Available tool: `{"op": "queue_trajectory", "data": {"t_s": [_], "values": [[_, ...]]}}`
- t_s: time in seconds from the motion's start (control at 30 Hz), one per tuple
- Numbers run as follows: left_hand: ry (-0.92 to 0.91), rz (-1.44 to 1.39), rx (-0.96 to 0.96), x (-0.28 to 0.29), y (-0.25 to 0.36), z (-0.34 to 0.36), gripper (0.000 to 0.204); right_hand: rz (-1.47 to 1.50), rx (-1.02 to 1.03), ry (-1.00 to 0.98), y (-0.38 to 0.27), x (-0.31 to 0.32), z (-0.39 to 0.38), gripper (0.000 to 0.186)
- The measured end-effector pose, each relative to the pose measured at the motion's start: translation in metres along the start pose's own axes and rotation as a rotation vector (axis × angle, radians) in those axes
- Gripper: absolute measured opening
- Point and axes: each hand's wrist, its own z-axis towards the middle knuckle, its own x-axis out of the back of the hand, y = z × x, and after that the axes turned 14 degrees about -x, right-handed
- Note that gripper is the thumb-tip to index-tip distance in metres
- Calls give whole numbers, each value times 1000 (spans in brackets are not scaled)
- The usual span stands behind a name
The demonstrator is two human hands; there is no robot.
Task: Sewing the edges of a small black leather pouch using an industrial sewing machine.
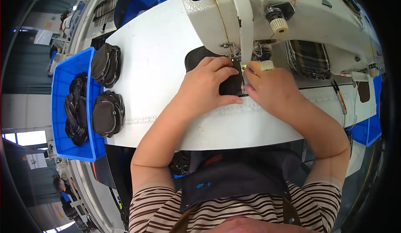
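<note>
Partly under L hand, dk fabric pc, R hand beside

Bright, fairly even light; white tabletop near washed out. Window at far left blown out, slight sheen on sewing machine. Dark cloth loses detail. Fisheye bends straight edges, corners black; distant background soft.

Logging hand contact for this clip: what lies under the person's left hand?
A dark flat piece lies under the left hand, on the white table. Its rounded upper-left corner shows past the hand; whatever the hand covers cannot be seen.
</note>
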Motion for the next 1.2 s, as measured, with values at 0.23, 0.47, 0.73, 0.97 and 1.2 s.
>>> {"op": "queue_trajectory", "data": {"t_s": [0.23,0.47,0.73,0.97,1.2], "values": [[-4,-29,-7,0,-5,-5,27,-70,-4,18,-3,2,2,14],[114,-165,30,-4,-15,-4,18,113,113,85,-7,2,-2,25],[183,63,-77,-15,-9,-2,13,68,160,37,-3,-3,-4,34],[181,115,-86,-20,1,-1,13,67,164,48,-1,-9,-4,25],[144,172,-88,-20,-10,1,16,-15,139,163,-1,-15,-2,31]]}}
